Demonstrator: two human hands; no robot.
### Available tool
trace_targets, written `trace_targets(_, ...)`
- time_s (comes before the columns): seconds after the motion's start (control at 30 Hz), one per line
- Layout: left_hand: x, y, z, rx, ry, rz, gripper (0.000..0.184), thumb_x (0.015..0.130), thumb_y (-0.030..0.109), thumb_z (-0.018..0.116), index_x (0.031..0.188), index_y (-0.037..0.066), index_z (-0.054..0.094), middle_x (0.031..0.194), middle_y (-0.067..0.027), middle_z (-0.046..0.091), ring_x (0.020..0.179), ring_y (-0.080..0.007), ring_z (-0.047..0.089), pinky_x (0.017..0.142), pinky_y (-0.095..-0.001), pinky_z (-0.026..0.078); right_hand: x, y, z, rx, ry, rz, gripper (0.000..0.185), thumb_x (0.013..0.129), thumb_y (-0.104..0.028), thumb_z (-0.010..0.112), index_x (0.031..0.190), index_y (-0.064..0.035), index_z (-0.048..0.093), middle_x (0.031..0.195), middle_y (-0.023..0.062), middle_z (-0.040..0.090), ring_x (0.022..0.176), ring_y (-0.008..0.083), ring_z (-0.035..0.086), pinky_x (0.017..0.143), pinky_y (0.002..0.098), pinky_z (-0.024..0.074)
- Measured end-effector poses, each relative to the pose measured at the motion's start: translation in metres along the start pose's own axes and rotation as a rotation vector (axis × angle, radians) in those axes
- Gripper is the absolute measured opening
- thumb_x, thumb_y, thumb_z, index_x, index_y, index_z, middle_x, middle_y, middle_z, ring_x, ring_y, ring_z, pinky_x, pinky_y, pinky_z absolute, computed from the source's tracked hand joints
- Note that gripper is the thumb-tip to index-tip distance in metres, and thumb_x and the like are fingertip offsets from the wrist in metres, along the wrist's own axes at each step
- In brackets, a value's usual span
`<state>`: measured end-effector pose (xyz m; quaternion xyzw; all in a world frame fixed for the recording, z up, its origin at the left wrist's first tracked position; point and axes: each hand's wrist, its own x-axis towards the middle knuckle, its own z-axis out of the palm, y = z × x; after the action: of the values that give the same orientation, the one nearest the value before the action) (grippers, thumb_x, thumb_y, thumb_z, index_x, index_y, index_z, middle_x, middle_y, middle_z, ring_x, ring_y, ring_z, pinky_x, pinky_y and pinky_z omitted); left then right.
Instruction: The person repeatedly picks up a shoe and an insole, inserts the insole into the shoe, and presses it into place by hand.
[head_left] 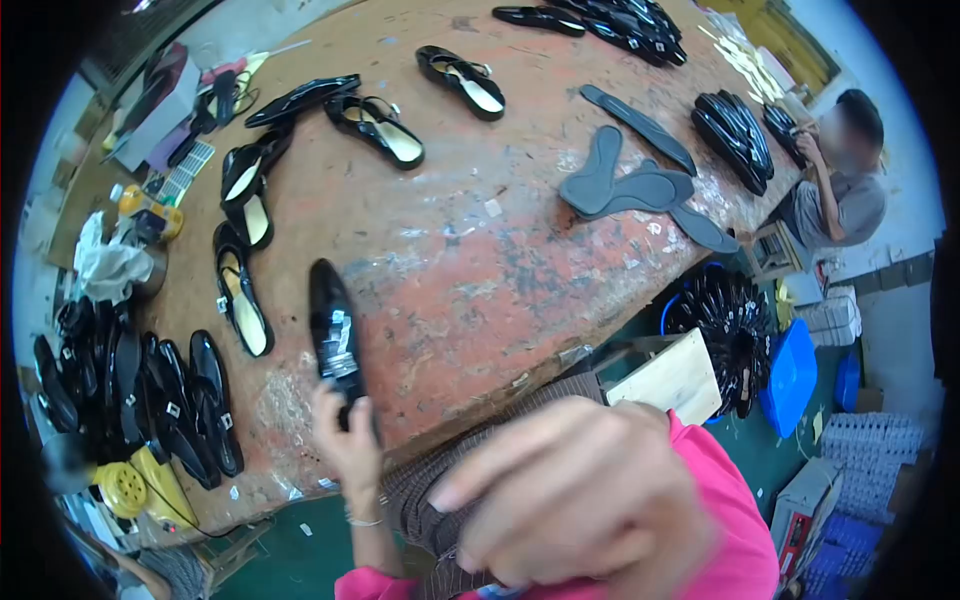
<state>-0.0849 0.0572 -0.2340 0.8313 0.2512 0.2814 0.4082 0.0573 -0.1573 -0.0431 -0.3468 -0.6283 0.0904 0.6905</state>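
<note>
Black shoe (335,320) in left hand (352,446) (jutting forward)

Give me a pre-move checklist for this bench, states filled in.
1. Left hand on the shoe: ok, fingers and thumb at its near end.
2. Shoe off the table: cannot tell from this one view.
3. Right hand empty: cannot tell, it is blurred and close to the camera, fingers curled.
4. Grey soles laid apart: not ok, some overlap.
5. Space between shoe and grey soles: ok, only small scraps and marks on the tabletop.
6. Co-worker away from both hands: ok, at the table's far right.
</note>
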Motion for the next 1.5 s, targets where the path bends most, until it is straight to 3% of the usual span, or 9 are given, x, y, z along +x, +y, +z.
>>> trace_targets(0.23,0.093,-0.045,-0.178,0.433,0.405,0.147,0.021,0.092,0.002,0.069,0.091,-0.003,0.048,0.12,-0.0155,0.063,0.102,-0.0253,0.053,0.099,-0.0339,0.04,0.002,-0.023,-0.019,-0.016,0.067,-0.085,0.015,0.096,-0.008,0.05,0.094,0.002,0.061,0.092,0.0188,0.067,0.081,0.0303,0.067,0.083,0.0477,0.0544)
trace_targets(0.47,0.166,-0.136,-0.291,0.914,0.257,0.412,0.018,0.09,0.008,0.07,0.095,-0.004,0.058,0.113,-0.0233,0.067,0.107,-0.0389,0.062,0.099,-0.0409,0.046,0.007,-0.015,-0.049,-0.234,0.137,-0.036,0.027,0.1,-0.007,0.044,0.08,0.0014,0.06,0.089,0.0197,0.069,0.075,0.0242,0.07,0.075,0.0462,0.0579)
trace_targets(0.57,0.151,-0.14,-0.282,0.967,0.116,-0.049,0.019,0.095,0.013,0.062,0.098,-0.005,0.059,0.106,-0.0228,0.065,0.101,-0.0421,0.062,0.086,-0.0447,0.049,-0.017,-0.005,-0.081,-0.845,0.514,0.258,0.017,0.097,-0.006,0.053,0.088,0.0032,0.064,0.09,0.0158,0.069,0.075,0.0164,0.067,0.075,0.0365,0.0538)
trace_targets(0.63,0.146,-0.129,-0.28,1.058,0.079,0.11,0.023,0.1,0.018,0.059,0.104,-0.005,0.062,0.112,-0.0207,0.065,0.104,-0.0394,0.063,0.091,-0.0426,0.049,-0.04,0.022,-0.13,-1.008,0.802,0.611,0.019,0.098,-0.013,0.063,0.105,0.0034,0.069,0.089,0.0081,0.07,0.082,0.0113,0.064,0.078,0.0285,0.0495)
trace_targets(0.8,0.146,-0.092,-0.247,1.223,0.092,-0.032,0.028,0.1,0.027,0.061,0.103,-0.001,0.062,0.107,-0.0194,0.067,0.093,-0.0412,0.064,0.079,-0.0455,0.05,-0.174,0.127,-0.265,-1.827,0.662,1.26,0.05,0.093,-0.041,0.068,0.123,-0.0005,0.064,0.118,0.0253,0.062,0.108,0.0424,0.063,0.089,0.0499,0.051)
trace_targets(1.03,0.193,-0.012,-0.122,0.941,0.403,0.172,0.035,0.094,0.019,0.068,0.125,0.003,0.063,0.116,-0.0175,0.069,0.105,-0.0353,0.066,0.092,-0.044,0.05,-0.175,0.149,-0.273,-1.774,0.817,1.385,0.086,0.075,-0.039,0.086,0.141,0.0011,0.049,0.121,0.025,0.061,0.114,0.0426,0.059,0.093,0.0501,0.0497)
trace_targets(1.2,0.255,0.012,0.056,0.23,-0.16,0.247,0.063,0.089,0.029,0.076,0.139,-0.001,0.052,0.131,-0.0192,0.063,0.111,-0.031,0.065,0.099,-0.0392,0.05,-0.177,0.149,-0.274,-1.878,0.857,1.401,0.094,0.068,-0.033,0.091,0.143,0.0019,0.046,0.117,0.027,0.064,0.107,0.044,0.063,0.091,0.0481,0.0516)
trace_targets(1.33,0.305,-0.005,0.209,0.164,-0.288,0.004,0.079,0.089,0.035,0.076,0.15,0.001,0.039,0.132,-0.0234,0.061,0.11,-0.0273,0.068,0.089,-0.0397,0.057,-0.207,0.153,-0.291,-1.505,1.032,0.957,0.074,0.076,-0.022,0.086,0.137,0.0025,0.054,0.096,0.0202,0.074,0.076,0.0372,0.07,0.073,0.0429,0.0559)
trace_targets(1.5,0.331,-0.011,0.26,0.083,-0.144,-0.102,0.06,0.09,0.015,0.063,0.144,-0.004,0.045,0.114,-0.0282,0.068,0.109,-0.0361,0.068,0.091,-0.044,0.055,-0.156,0.106,-0.247,-0.242,1.278,0.801,0.049,0.094,-0.01,0.065,0.138,0.0078,0.052,0.115,0.0142,0.069,0.095,0.023,0.069,0.087,0.0359,0.0556)
